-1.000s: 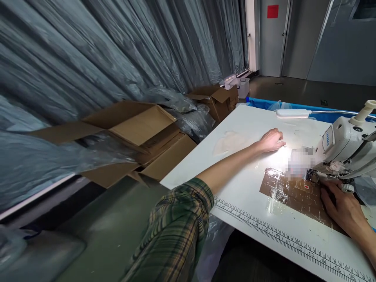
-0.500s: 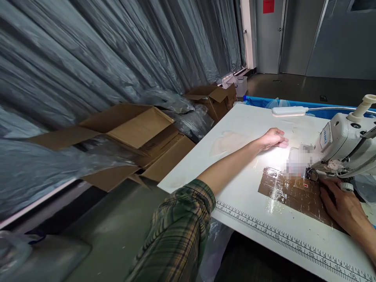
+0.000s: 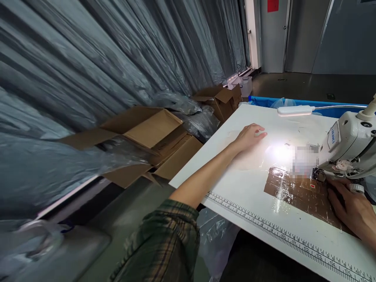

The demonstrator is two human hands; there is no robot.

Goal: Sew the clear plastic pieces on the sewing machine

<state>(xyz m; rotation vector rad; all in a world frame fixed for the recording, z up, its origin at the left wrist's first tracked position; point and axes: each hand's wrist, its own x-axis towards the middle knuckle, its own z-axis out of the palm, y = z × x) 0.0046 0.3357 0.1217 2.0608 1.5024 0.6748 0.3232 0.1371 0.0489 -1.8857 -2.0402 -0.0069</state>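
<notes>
My left hand [image 3: 251, 135] reaches far across the white table [image 3: 249, 184], palm down, with its fingers loosely spread on a pale, thin piece [image 3: 235, 137] that barely shows against the top. My right hand [image 3: 354, 209] lies at the right edge on a brown, tape-covered patch [image 3: 293, 192], fingers stretched toward the presser foot of the white sewing machine [image 3: 349, 141]. Nothing shows in either hand. A blurred spot hides the area just left of the needle.
A slim white lamp [image 3: 295, 110] shines on the table. A printed ruler [image 3: 282, 237] runs along the near edge. Open cardboard boxes [image 3: 147, 129] and plastic sheeting [image 3: 117, 58] fill the floor at left. A clear plastic bag [image 3: 217, 239] hangs under the table.
My left hand has slid left and away from the lit spot beside the machine, onto the pale piece. The right hand stays by the presser foot. The camera has shifted slightly.
</notes>
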